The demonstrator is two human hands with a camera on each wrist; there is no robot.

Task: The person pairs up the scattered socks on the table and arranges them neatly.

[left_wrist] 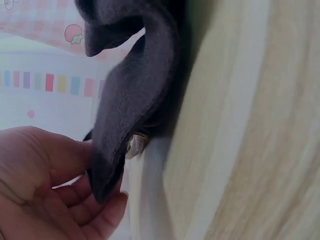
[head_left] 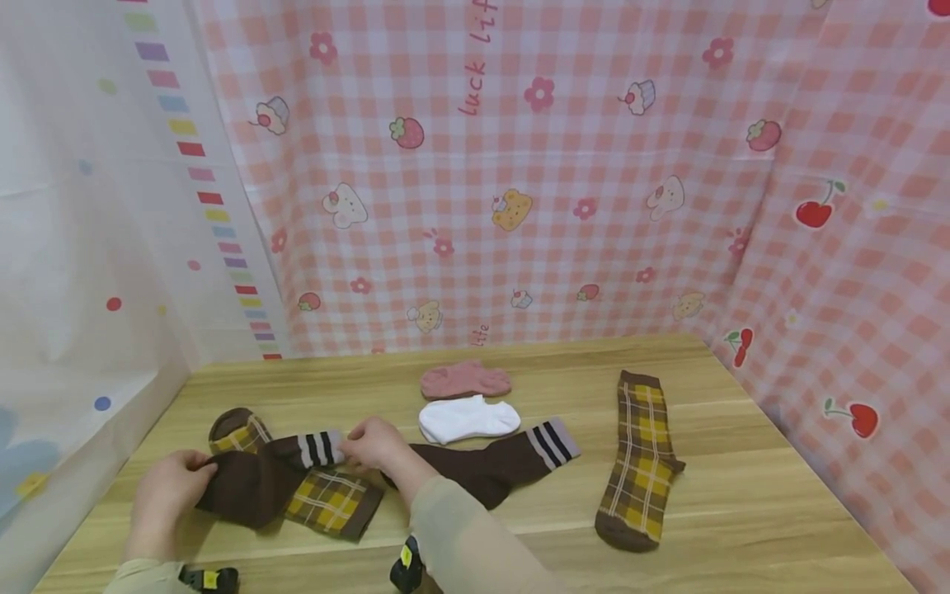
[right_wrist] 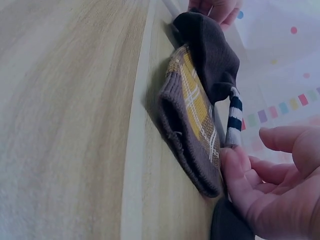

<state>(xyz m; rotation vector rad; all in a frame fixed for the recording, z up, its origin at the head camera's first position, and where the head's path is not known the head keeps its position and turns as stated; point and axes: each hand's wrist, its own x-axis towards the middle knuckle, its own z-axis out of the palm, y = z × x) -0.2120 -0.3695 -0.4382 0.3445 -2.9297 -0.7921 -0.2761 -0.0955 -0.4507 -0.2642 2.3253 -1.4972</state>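
At the far left, my left hand (head_left: pixel 163 487) pinches the dark foot end of a brown sock (head_left: pixel 256 487) between thumb and fingers. That sock stretches from my left hand toward two-thirty, its striped cuff reaching my right hand, and it lies across a plaid sock (head_left: pixel 322 499) whose toe points to ten o'clock and cuff to four. My right hand (head_left: pixel 378 445) touches the end of the striped cuff with a fingertip while another finger stands apart; I cannot tell whether it grips. From my right hand, a pink sock (head_left: pixel 466 381) lies at two o'clock, with a white sock (head_left: pixel 469 419) just beside it, on its six o'clock side. Just past three, a second striped sock (head_left: pixel 482 470) runs partly behind my right wrist. Well apart, at three o'clock, a yellow-checked sock (head_left: pixel 640 462) lies with its cuff at twelve and toe at six.
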